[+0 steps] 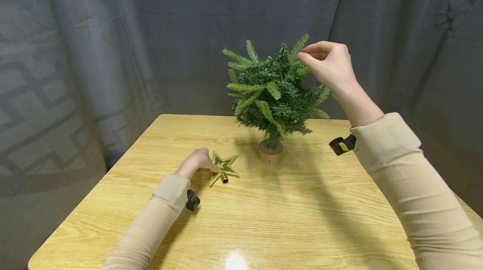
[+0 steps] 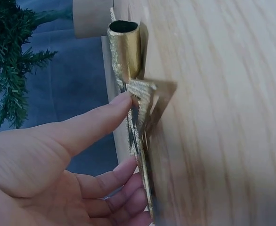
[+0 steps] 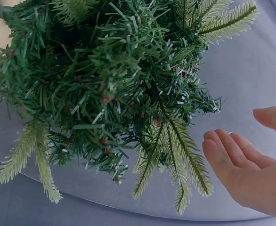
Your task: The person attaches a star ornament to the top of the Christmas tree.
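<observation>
A gold star tree topper with a short hollow socket lies at the table's left middle. My left hand is at its left side, thumb on the star and curled fingertips at its edge. The small artificial Christmas tree stands upright on a round wooden base, to the right of the star. Beside the treetop my right hand is raised, fingers gently bent and thumb apart from them. In the right wrist view nothing lies between those fingers, and a gap separates them from the branches.
The wooden table carries the tree and star. Grey curtains hang behind and at both sides. A dark wrist device sits at the left cuff, another at the right cuff.
</observation>
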A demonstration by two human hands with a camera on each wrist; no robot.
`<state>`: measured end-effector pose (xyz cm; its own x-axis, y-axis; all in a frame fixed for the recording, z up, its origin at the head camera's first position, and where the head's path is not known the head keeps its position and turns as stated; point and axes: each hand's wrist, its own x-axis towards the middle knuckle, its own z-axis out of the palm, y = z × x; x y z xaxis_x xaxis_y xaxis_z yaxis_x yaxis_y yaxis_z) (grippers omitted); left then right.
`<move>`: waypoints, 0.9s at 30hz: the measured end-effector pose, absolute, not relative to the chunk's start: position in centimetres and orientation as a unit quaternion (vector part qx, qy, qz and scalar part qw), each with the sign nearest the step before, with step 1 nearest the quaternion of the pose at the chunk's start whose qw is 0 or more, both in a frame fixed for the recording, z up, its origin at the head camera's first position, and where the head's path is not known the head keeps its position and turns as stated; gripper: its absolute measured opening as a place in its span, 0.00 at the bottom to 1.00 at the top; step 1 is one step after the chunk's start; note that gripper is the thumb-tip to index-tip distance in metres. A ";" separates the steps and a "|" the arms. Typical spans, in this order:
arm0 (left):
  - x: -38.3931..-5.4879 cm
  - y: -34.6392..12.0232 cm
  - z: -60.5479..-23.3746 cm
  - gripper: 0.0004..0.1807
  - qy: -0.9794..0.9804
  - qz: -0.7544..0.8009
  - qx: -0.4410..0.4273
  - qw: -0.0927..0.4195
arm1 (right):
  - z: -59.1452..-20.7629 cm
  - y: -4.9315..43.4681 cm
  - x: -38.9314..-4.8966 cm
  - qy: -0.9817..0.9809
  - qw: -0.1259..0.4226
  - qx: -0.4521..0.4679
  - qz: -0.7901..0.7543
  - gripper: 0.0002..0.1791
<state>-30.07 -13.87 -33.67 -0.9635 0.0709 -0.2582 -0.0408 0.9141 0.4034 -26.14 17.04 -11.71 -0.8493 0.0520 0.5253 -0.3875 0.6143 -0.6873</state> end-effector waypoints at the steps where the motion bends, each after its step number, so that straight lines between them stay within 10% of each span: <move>1: -30.0 -13.9 -33.6 0.40 0.969 0.206 0.010 0.137 | -11.6 16.9 -26.3 -0.862 0.254 0.097 0.428 0.22; 27: -30.2 -14.9 -34.1 0.16 0.928 0.325 0.006 0.184 | -10.4 15.7 -29.3 -0.893 0.162 0.079 0.412 0.27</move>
<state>-30.20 -14.87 -34.10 -0.9326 0.1307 -0.3365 -0.1077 0.7888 0.6051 -29.34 15.70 -10.41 -0.9351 -0.0072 0.3543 -0.2743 0.6477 -0.7108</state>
